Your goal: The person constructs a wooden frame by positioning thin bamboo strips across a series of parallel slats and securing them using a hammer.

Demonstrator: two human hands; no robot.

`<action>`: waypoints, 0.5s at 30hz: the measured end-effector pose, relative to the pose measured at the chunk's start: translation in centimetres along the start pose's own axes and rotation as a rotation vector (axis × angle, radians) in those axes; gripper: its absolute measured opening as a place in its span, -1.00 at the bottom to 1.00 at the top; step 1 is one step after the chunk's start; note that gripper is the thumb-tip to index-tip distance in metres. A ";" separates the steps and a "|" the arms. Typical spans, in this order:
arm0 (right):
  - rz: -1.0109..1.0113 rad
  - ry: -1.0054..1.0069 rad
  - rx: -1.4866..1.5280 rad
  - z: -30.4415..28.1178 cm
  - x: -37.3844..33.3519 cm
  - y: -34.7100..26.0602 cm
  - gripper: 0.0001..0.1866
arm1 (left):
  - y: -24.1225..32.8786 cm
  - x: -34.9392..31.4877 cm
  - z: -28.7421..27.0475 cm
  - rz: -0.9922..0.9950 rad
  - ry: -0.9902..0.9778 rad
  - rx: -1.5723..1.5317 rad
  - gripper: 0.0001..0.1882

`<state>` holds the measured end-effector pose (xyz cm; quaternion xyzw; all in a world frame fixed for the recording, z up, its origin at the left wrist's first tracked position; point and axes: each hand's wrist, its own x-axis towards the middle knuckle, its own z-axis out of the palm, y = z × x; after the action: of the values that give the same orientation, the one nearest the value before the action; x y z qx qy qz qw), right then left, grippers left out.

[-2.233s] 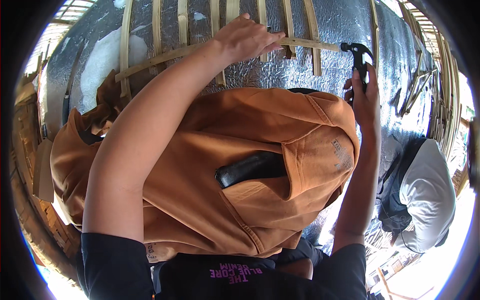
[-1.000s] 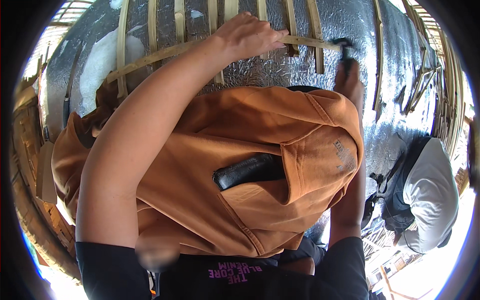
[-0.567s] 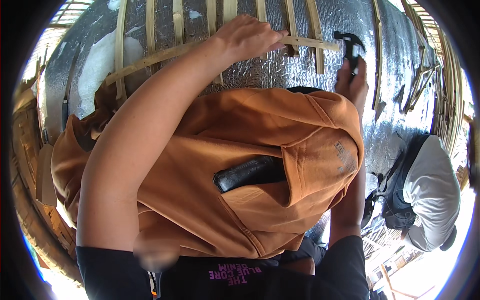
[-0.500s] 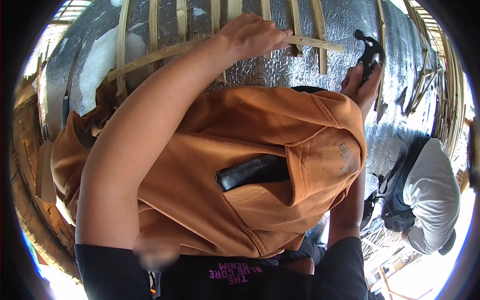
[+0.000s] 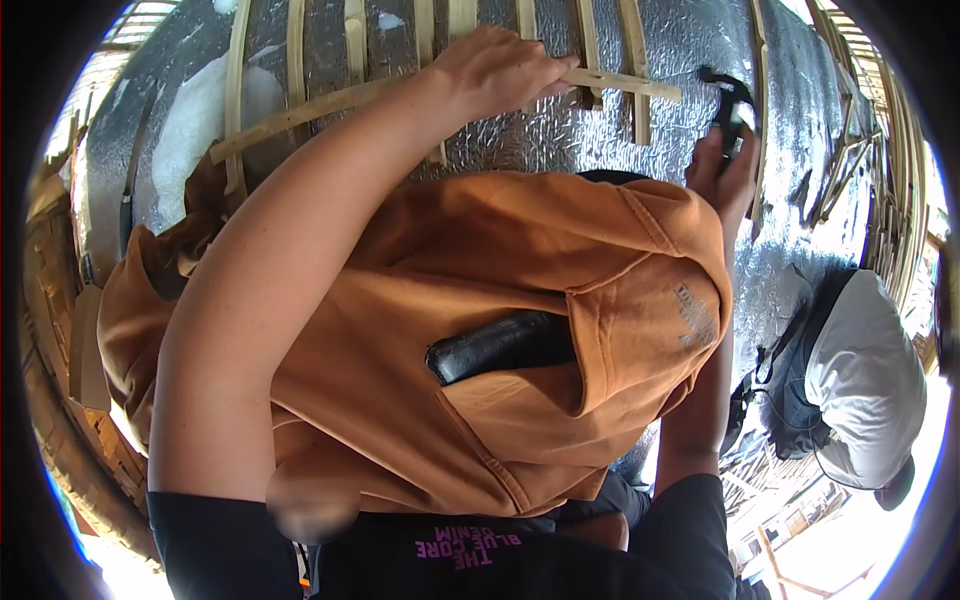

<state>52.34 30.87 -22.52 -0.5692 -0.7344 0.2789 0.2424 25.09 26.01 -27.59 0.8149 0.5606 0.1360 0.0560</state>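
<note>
While the right hand (image 5: 725, 178) is wrapped around a black claw hammer (image 5: 732, 105) with a small round striking face and a curved claw, the left hand (image 5: 505, 72) is drawn in narrow on a long, flat, pale wooden slat (image 5: 632, 84), index finger at its far edge and thumb at its near edge, as shown in the head view. Hammer: head just beside the slat's right end, apart from it; lower handle hidden by the fingers. Slat: slightly bowed by the lens, laid crosswise over a row of pale, rough-edged wooden strips (image 5: 237, 85). Garment: orange-brown cloth hoodie (image 5: 370, 390), thick, creased and seamed, spread between the forearms; a glossy black oblong object (image 5: 495, 347) juts from its pocket opening. Shirt: black short-sleeved fabric (image 5: 360, 560), purple lettering on the front. Surface: crinkled silver foil sheet (image 5: 690, 40), strongly reflective at right, with a cloudy white patch (image 5: 195, 135) at left. Room: bundled slender poles (image 5: 895, 190) along the right side, rough brown woodwork (image 5: 55, 300) along the left, bright daylight beyond; at right, another person in a pale grey top (image 5: 865, 370), bent over, beside a black bag (image 5: 800, 400).
</note>
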 end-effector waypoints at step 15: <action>-0.260 0.058 -0.182 3.4 -1.8 1.0 -0.75 | -0.2 0.5 0.0 -0.077 -0.106 -0.045 -0.60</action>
<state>51.15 28.83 -25.77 -0.4969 -0.8167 0.1610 0.2452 25.09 26.53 -27.59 0.7972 0.5848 0.1028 0.1093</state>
